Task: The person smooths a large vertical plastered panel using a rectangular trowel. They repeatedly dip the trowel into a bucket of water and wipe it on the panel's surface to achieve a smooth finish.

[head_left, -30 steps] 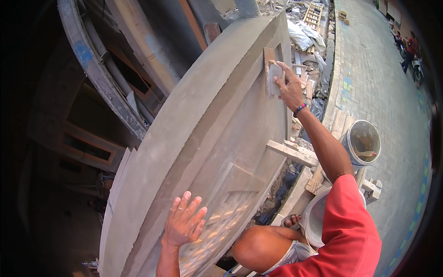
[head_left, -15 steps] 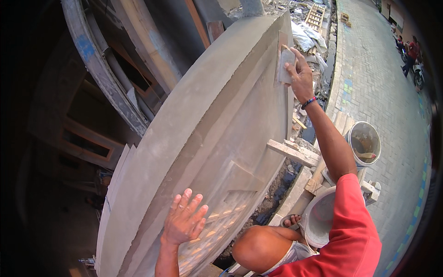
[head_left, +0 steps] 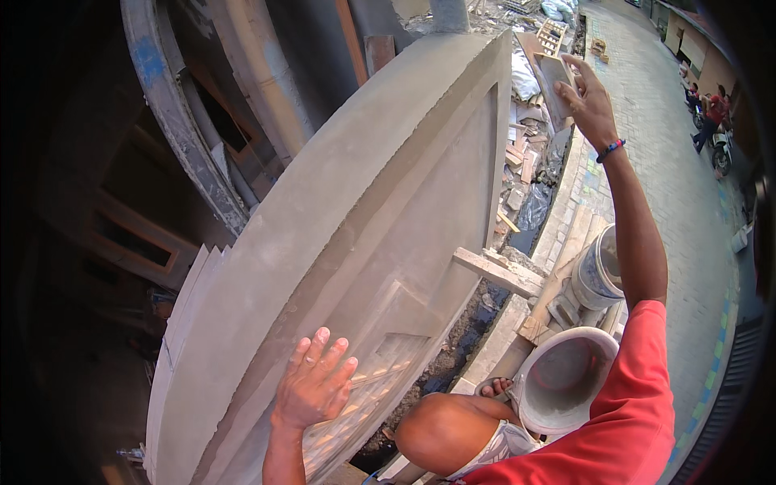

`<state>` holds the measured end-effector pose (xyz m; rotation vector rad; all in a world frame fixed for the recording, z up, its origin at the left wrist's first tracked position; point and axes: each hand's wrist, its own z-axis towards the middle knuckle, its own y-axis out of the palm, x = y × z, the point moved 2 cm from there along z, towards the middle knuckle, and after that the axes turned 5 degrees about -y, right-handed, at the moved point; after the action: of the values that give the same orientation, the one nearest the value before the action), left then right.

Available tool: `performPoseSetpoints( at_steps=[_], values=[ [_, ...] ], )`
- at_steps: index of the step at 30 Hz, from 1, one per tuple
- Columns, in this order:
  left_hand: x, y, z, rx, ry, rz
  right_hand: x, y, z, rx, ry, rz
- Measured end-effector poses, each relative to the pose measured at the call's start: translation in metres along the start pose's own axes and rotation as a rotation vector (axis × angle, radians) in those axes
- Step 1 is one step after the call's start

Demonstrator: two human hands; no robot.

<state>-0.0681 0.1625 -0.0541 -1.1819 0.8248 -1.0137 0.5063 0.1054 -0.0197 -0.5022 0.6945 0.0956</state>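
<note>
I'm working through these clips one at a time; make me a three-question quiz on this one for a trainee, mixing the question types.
1. Multiple choice: What does the right hand hold?
a) a hammer
b) a flat board
c) a hose
2. True or false: The left hand is clenched into a fist.
3. Fill the gap: In the picture, the pale bucket nearest the foot stands to the ____ of that foot.

Key:
1. b
2. False; it is open, with its fingers up and a little spread.
3. right
</note>
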Motion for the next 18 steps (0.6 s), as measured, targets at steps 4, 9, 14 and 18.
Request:
performPoseSetpoints(
  at_steps=[4, 9, 14, 18],
  values=[
    [0.002, 0.001, 0.004, 0.012, -0.001, -0.019, -0.011, -0.017, 0.07, -0.073, -0.403, -0.539],
    [0.002, 0.0, 0.005, 0.007, -0.004, 0.005, -0.04, 0.003, 0.097, -0.357, -0.484, -0.532],
    [0.001, 0.002, 0.002, -0.006, -0.007, 0.019, -0.05, 0.025, 0.098, -0.427, -0.56, -0.593],
    [0.002, -0.008, 0.001, -0.021, -0.031, 0.023, -0.047, 0.041, 0.091, -0.425, -0.475, -0.61]
  ],
)
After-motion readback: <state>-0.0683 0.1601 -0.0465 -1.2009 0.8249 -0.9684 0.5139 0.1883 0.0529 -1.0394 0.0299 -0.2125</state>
